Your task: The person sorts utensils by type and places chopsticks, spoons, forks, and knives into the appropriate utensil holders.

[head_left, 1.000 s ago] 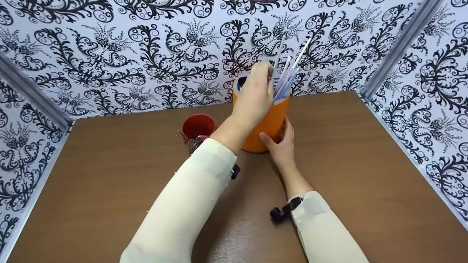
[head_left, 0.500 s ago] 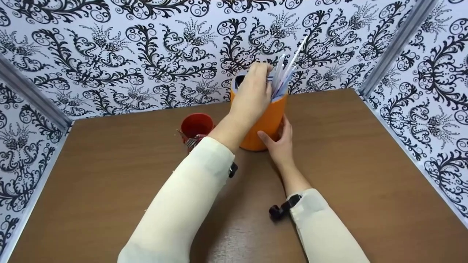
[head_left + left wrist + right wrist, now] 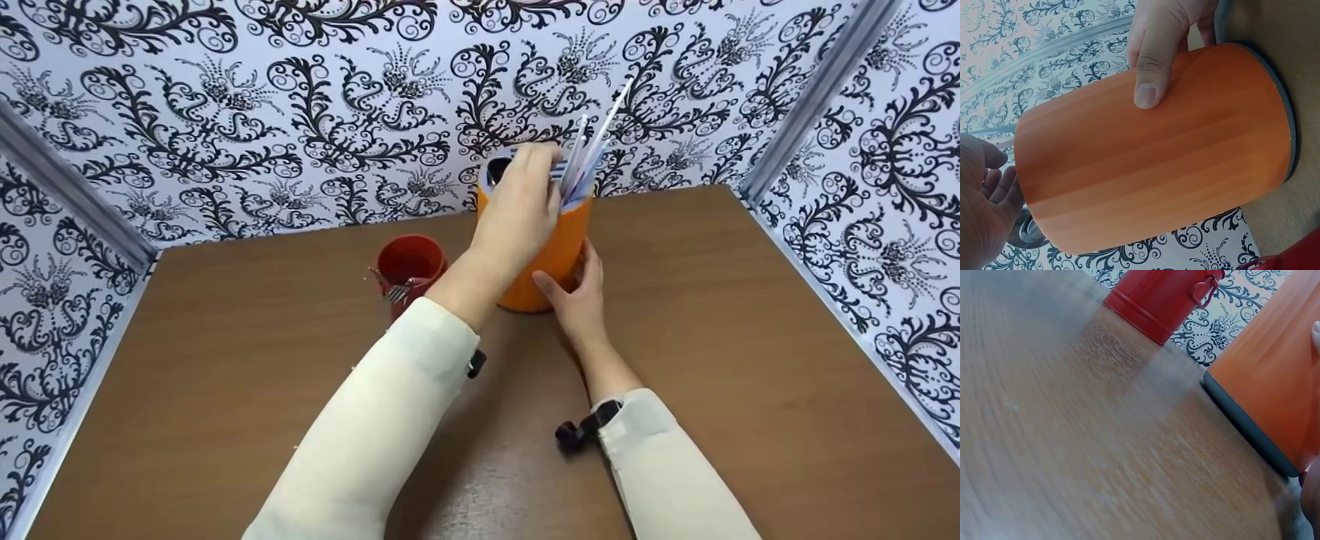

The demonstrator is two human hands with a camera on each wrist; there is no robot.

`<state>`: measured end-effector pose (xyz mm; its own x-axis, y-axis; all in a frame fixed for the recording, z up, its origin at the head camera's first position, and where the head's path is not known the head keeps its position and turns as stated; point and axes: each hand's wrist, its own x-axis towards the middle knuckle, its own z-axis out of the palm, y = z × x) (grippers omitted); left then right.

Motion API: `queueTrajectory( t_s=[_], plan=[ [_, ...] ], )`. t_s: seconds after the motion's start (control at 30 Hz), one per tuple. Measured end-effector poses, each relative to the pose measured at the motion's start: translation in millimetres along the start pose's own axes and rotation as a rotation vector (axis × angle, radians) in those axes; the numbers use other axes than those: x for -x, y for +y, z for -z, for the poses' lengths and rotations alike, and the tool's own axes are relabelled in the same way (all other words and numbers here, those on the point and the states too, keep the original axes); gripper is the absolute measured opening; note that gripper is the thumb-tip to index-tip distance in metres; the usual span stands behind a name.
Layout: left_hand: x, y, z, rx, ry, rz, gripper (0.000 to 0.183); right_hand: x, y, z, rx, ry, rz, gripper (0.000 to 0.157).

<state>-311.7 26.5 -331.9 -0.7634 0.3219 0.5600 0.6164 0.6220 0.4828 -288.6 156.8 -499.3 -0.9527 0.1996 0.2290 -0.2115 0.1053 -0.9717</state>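
A tall orange cylindrical container (image 3: 551, 251) with a dark base stands near the back of the table. Thin pale sticks (image 3: 600, 139), perhaps straws, rise from its mouth. My right hand (image 3: 581, 300) grips its lower side, thumb (image 3: 1148, 90) against the wall in the left wrist view. My left hand (image 3: 520, 199) bends over the mouth from the left. In the left wrist view, that hand's fingers (image 3: 1002, 188) are at the rim, loosely curled; whether they pinch anything inside is hidden. A dark round opening (image 3: 497, 171) shows beside the left hand in the mouth.
A small red bucket (image 3: 411, 259) stands just left of the container, with a fork (image 3: 397, 292) and other small metal pieces at its near side. Its ring handle (image 3: 1204, 292) shows in the right wrist view. Patterned walls (image 3: 360, 112) close off the back and sides of the brown table (image 3: 225, 360).
One second ago a thin clear stick stood upright at the left hand's fingers; it no longer shows there. The left hand has lowered slightly at the mouth. The right hand keeps its grip.
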Motion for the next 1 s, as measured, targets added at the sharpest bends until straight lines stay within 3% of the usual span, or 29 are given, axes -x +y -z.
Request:
queueTrajectory(
  t_s=[0.1,0.33,0.67,0.87,1.0],
  plan=[
    [3.9,0.8,1.1,-0.008,-0.016,-0.008,0.022,-0.1,-1.6,-0.7,-0.019,0.003,0.000,0.096],
    [19.9,3.2,2.1,-0.024,-0.022,-0.030,0.019,-11.9,23.8,1.0,-0.046,0.014,0.044,0.093],
    [45.8,1.5,-5.9,-0.054,-0.037,-0.037,0.025,-13.6,26.7,10.6,-0.006,0.020,0.000,0.092],
    [69.3,-9.2,-13.0,-0.051,-0.070,-0.007,0.025,-10.9,26.7,20.7,0.014,0.033,-0.078,0.088],
    [92.0,-19.0,-9.3,-0.054,-0.055,-0.015,0.023,-4.4,21.5,33.0,0.005,0.004,-0.147,0.081]
  ],
)
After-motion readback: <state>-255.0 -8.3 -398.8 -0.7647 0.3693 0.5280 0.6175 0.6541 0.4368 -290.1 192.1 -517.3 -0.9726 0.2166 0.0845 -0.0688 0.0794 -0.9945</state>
